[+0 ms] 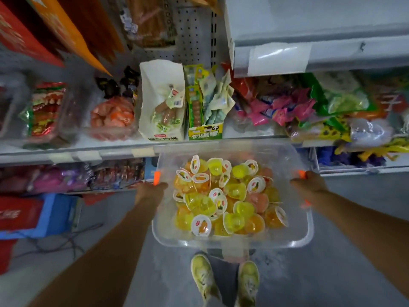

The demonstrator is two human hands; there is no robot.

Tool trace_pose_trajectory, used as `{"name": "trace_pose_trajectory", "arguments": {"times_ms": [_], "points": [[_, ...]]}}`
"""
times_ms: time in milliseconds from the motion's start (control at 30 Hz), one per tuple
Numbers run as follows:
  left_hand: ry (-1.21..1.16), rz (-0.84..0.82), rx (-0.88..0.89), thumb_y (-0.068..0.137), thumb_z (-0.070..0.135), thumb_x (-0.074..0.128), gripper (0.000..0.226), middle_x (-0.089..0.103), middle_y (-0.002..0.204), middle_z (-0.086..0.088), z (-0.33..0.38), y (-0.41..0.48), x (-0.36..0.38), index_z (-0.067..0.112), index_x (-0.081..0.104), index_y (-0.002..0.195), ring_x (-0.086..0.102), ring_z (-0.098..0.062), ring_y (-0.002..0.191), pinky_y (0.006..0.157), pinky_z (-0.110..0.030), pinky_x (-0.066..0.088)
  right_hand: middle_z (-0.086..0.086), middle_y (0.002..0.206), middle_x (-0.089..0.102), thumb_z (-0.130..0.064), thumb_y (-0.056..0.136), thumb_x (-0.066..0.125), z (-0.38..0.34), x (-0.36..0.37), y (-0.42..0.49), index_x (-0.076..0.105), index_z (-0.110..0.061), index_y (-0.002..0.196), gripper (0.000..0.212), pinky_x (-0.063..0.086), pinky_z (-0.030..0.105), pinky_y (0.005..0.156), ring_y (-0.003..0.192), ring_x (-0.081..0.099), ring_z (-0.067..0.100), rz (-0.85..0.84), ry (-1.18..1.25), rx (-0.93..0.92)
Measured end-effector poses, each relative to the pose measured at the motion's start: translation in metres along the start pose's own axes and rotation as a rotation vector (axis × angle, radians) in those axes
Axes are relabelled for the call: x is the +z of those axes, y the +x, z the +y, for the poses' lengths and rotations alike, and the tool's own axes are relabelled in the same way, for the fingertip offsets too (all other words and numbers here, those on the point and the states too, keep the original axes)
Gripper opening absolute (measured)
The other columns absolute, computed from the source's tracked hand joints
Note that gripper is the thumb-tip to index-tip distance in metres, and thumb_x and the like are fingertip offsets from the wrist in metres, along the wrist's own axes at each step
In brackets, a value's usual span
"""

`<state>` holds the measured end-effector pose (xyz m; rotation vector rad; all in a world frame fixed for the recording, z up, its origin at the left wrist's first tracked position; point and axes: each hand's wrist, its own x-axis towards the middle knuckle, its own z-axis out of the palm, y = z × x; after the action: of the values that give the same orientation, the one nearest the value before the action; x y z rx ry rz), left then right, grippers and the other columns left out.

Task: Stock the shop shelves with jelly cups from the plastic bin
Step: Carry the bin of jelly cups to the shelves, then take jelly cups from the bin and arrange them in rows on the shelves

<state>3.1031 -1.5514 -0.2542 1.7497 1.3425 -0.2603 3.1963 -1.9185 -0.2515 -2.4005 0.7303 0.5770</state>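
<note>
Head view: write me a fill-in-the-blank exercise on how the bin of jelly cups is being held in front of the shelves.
1. The number of hands gripping the clear plastic bin is ____: the left hand and the right hand hold opposite sides.
2. The jelly cups lie ____ the bin.
3. The clip beside the left hand is ____ in colour.
Missing words: two; inside; orange.

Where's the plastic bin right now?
Centre-right of the head view: the plastic bin is held between left hand and right hand, before the snack shelf, above the shoes.
</note>
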Motion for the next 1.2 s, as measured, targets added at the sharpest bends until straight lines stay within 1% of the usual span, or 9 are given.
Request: {"name": "trace_pose_trajectory", "arguments": {"times_ms": [233, 333, 500, 633, 733, 833, 967, 1100, 1200], "points": [[-0.032, 0.047, 0.016, 0.081, 0.022, 0.069, 0.036, 0.065, 0.097, -0.02, -0.003, -0.01, 0.013, 0.0, 0.063, 0.108, 0.064, -0.038, 0.094, 0.074, -0.038, 0.048, 0.025, 0.115, 0.062, -0.016, 0.087, 0.057, -0.004, 0.002, -0.003, 0.06, 0.003, 0.111, 0.031, 0.048, 0.041, 0.087, 0.107, 0.059, 0.041, 0.029, -0.158, -0.056], [0.072, 0.11, 0.084, 0.078, 0.026, 0.069, 0.059, 0.051, 0.126, -0.023, -0.007, -0.026, 0.016, 0.0, 0.047, 0.125, 0.049, -0.039, 0.118, 0.1, -0.044, 0.042, 0.031, 0.12, 0.052, -0.015, 0.078, 0.067, -0.005, 0.01, -0.014, 0.049, 0.007, 0.121, 0.051, 0.041, 0.047, 0.093, 0.113, 0.048, 0.044, 0.195, -0.374, -0.353], [0.437, 0.245, 0.901, 0.075, 0.004, 0.069, 0.063, 0.047, 0.135, -0.017, -0.023, -0.053, 0.035, 0.005, 0.046, 0.134, 0.04, -0.035, 0.129, 0.113, -0.047, 0.032, 0.023, 0.126, 0.053, -0.02, 0.073, 0.071, -0.005, 0.031, -0.028, 0.05, 0.0, 0.129, 0.063, 0.044, 0.051, 0.097, 0.114, 0.05, 0.042, 0.28, -0.674, -0.941], [0.823, -0.198, 1.132, 0.077, -0.001, 0.064, 0.069, 0.045, 0.147, -0.005, -0.028, -0.053, 0.05, 0.017, 0.047, 0.141, 0.035, -0.027, 0.14, 0.118, -0.039, 0.021, 0.012, 0.111, 0.065, -0.025, 0.066, 0.068, -0.019, 0.062, -0.041, 0.059, -0.01, 0.119, 0.056, 0.052, 0.043, 0.087, 0.102, 0.062, 0.034, -0.032, -0.719, -1.128], [1.325, -0.384, 1.187, 0.085, 0.008, 0.061, 0.076, 0.022, 0.158, 0.002, -0.02, -0.046, 0.055, 0.023, 0.027, 0.151, 0.009, -0.019, 0.149, 0.12, -0.042, 0.0, 0.006, 0.122, 0.06, -0.029, 0.072, 0.072, -0.035, 0.079, -0.052, 0.051, -0.015, 0.131, 0.064, 0.05, 0.036, 0.083, 0.109, 0.059, 0.029, -0.222, -0.828, -1.109], [1.584, -0.363, 1.311, 0.086, 0.016, 0.068, 0.073, 0.025, 0.156, -0.003, -0.013, -0.036, 0.063, 0.021, 0.03, 0.149, 0.015, -0.025, 0.147, 0.12, -0.049, 0.006, 0.005, 0.131, 0.051, -0.03, 0.086, 0.062, -0.051, 0.092, -0.052, 0.036, -0.016, 0.14, 0.062, 0.044, 0.035, 0.09, 0.12, 0.05, 0.026, -0.229, -0.947, -1.022], [1.772, -0.326, 1.587, 0.077, 0.025, 0.078, 0.054, 0.056, 0.135, 0.0, -0.006, -0.035, 0.075, 0.025, 0.059, 0.128, 0.054, -0.027, 0.121, 0.1, -0.042, 0.043, 0.009, 0.132, 0.054, -0.015, 0.088, 0.062, -0.063, 0.1, -0.05, 0.033, -0.008, 0.142, 0.062, 0.04, 0.037, 0.096, 0.123, 0.05, 0.029, -0.164, -1.113, -0.998], [1.749, -0.294, 1.741, 0.088, 0.017, 0.064, 0.045, 0.05, 0.141, -0.002, 0.0, -0.032, 0.08, 0.023, 0.055, 0.131, 0.05, -0.027, 0.125, 0.103, -0.04, 0.038, 0.011, 0.132, 0.055, -0.024, 0.091, 0.06, -0.068, 0.091, -0.047, 0.04, -0.007, 0.135, 0.051, 0.037, 0.036, 0.099, 0.123, 0.049, 0.028, -0.162, -1.108, -1.023], [1.74, -0.31, 1.561, 0.092, 0.015, 0.059, 0.046, 0.044, 0.143, -0.006, 0.003, -0.03, 0.076, 0.017, 0.047, 0.136, 0.042, -0.03, 0.129, 0.106, -0.044, 0.03, 0.007, 0.127, 0.057, -0.046, 0.086, 0.062, -0.067, 0.077, -0.045, 0.045, -0.013, 0.129, 0.057, 0.038, 0.034, 0.094, 0.118, 0.052, 0.025, -0.16, -0.958, -0.951]]}}
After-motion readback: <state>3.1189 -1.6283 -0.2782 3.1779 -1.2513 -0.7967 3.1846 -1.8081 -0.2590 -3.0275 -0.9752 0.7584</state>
